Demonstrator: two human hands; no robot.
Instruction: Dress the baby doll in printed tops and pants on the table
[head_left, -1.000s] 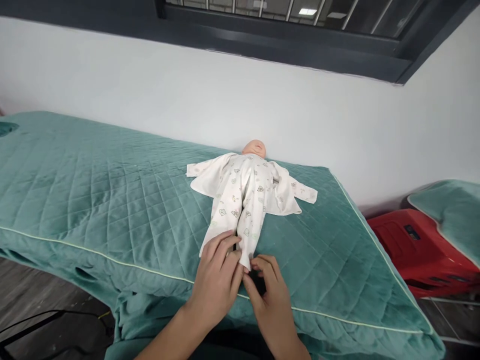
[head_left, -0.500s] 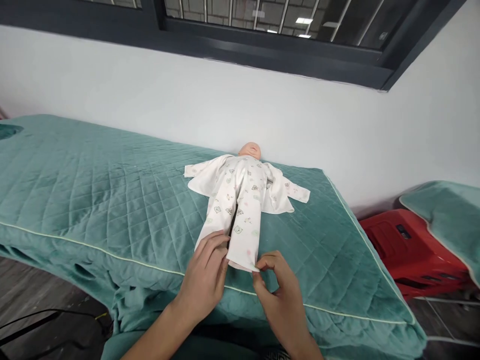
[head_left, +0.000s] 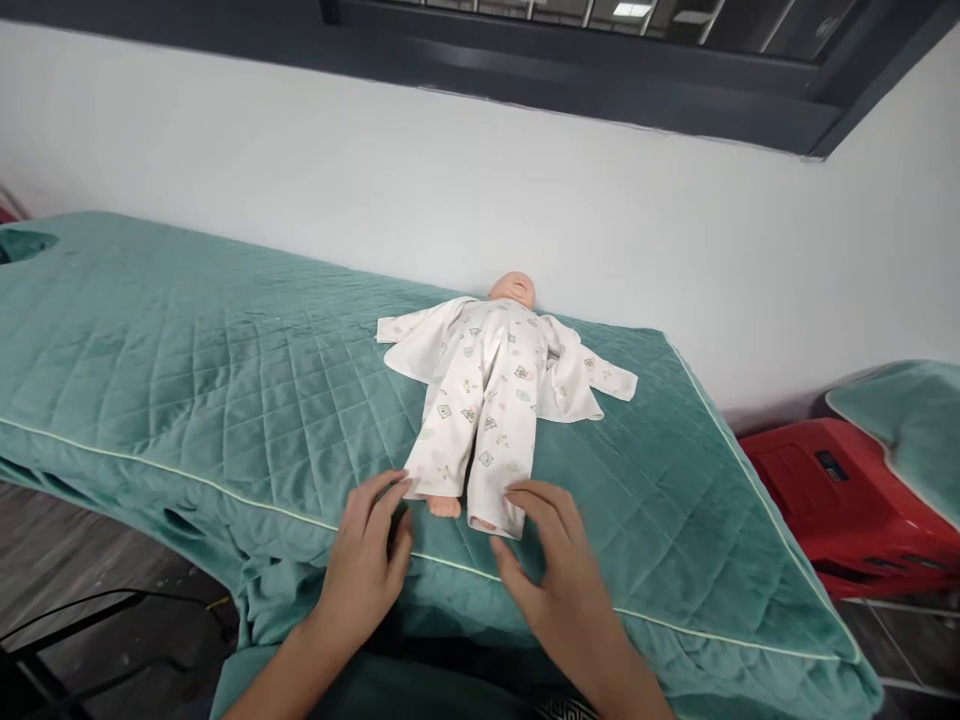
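Observation:
A baby doll (head_left: 513, 288) lies on its back with its head against the wall. It wears white printed trousers (head_left: 504, 400) and a white top (head_left: 574, 385), whose sides are spread out with the sleeves stretched sideways. One small foot (head_left: 444, 507) pokes out of the trouser leg on the left; the other is mostly covered by its cuff. My left hand (head_left: 367, 555) is open beside the left cuff, its fingertips at the edge of the cloth. By the other leg, my right hand (head_left: 551, 560) is open, fingertips touching the cuff and thumb apart below.
The doll lies on a bed with a green quilted cover (head_left: 225, 390), its piped front edge close to me. A white wall (head_left: 375, 180) and dark window frame (head_left: 525, 90) stand behind. On the right is a red plastic stool (head_left: 847, 490) partly under green cloth.
My left hand has moved left to the other cuff, and that foot now shows. My right hand has loosened its pinch on the right cuff. The view has shifted slightly.

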